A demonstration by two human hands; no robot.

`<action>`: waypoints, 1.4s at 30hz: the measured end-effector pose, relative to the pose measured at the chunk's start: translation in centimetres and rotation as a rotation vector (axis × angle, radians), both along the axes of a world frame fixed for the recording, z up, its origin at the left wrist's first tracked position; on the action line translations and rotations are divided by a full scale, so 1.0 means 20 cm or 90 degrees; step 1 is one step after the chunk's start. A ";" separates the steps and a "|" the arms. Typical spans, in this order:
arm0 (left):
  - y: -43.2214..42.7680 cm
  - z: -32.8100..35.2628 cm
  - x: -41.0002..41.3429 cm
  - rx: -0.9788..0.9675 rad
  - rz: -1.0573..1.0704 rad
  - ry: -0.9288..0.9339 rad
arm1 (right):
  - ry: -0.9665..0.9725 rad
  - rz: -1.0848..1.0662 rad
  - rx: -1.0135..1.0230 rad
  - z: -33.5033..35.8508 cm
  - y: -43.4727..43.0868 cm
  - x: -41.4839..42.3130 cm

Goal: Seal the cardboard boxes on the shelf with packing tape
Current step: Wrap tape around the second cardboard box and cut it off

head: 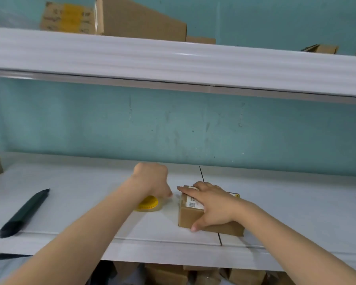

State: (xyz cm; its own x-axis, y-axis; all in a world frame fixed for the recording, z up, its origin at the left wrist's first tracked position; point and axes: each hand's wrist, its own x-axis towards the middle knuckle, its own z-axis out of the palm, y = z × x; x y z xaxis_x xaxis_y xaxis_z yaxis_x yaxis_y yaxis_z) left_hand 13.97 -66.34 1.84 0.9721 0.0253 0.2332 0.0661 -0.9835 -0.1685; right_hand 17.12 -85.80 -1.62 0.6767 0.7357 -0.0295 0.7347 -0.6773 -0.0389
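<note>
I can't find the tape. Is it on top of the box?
No, the tape roll lies on the shelf beside the box, under the left hand.

1. the white lower shelf [80, 182] is a flat board, with a thin dark seam [201, 174] running front to back to the right of its middle.
2. a long black pen-shaped tool [24, 212] lies at an angle near the left front edge.
3. a clear tape roll with a yellow core [150, 204] lies flat near the middle.
4. a small brown cardboard box with a white label [190, 218] sits near the roll, on its right, over the seam.
5. the white upper shelf [173, 62] carries larger brown cardboard boxes [140, 21].
</note>
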 end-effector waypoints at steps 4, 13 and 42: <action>0.21 0.04 -0.08 -0.400 -0.106 0.079 | 0.158 0.056 0.250 0.08 -0.05 -0.04; 0.23 0.18 -0.27 -0.656 -0.319 0.054 | 0.338 0.181 0.683 0.13 -0.11 -0.13; -0.14 0.08 -0.07 -0.587 -0.164 0.056 | -0.080 0.030 -0.027 0.46 -0.09 -0.27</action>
